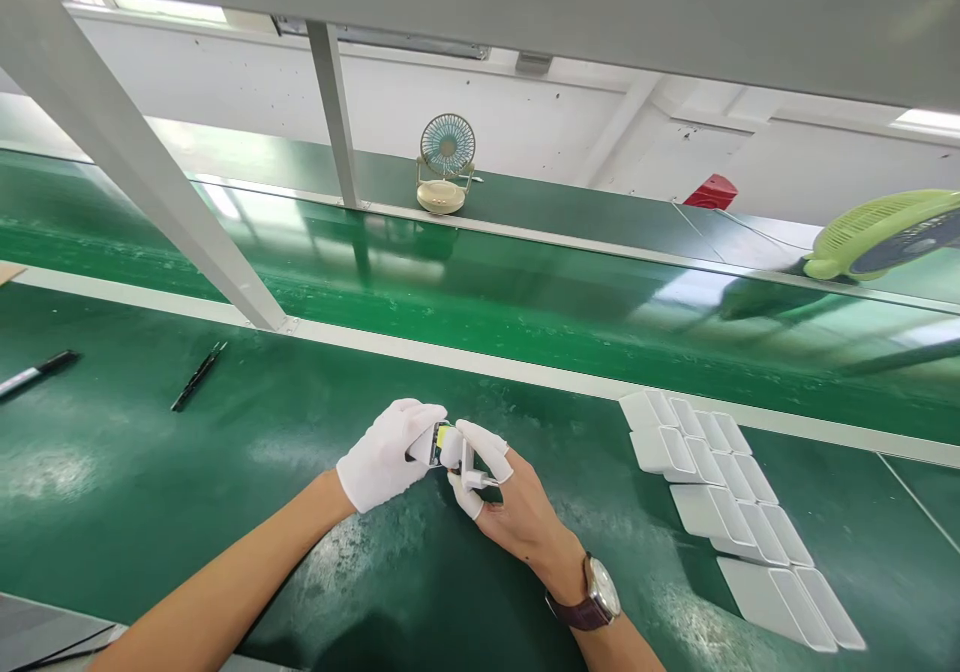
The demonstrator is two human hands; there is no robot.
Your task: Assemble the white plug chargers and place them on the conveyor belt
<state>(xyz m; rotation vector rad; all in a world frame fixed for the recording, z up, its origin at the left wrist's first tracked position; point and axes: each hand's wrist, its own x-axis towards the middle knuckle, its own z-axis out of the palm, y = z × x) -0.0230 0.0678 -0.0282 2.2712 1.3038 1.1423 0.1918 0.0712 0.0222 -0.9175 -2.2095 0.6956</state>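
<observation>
My left hand (384,457), in a white glove, is closed around a white plastic charger case (421,447). Out of the case's right end shows a circuit board with a yellow-wrapped part (442,436). White finger covers sit on the thumb and a finger of my right hand (521,507), which pinches a white plug piece (472,476) against that end. Whether the two pieces are joined is hidden by my fingers. Both hands meet low over the green worktop (300,402).
Several white open-ended cases (724,482) lie in rows at the right. Black tweezers (199,376) and a pen-like tool (37,373) lie left. A slanted metal post (172,182) rises from the bench edge. Beyond the green belt (465,312) are a small fan (448,145) and a lime-green fan (877,237).
</observation>
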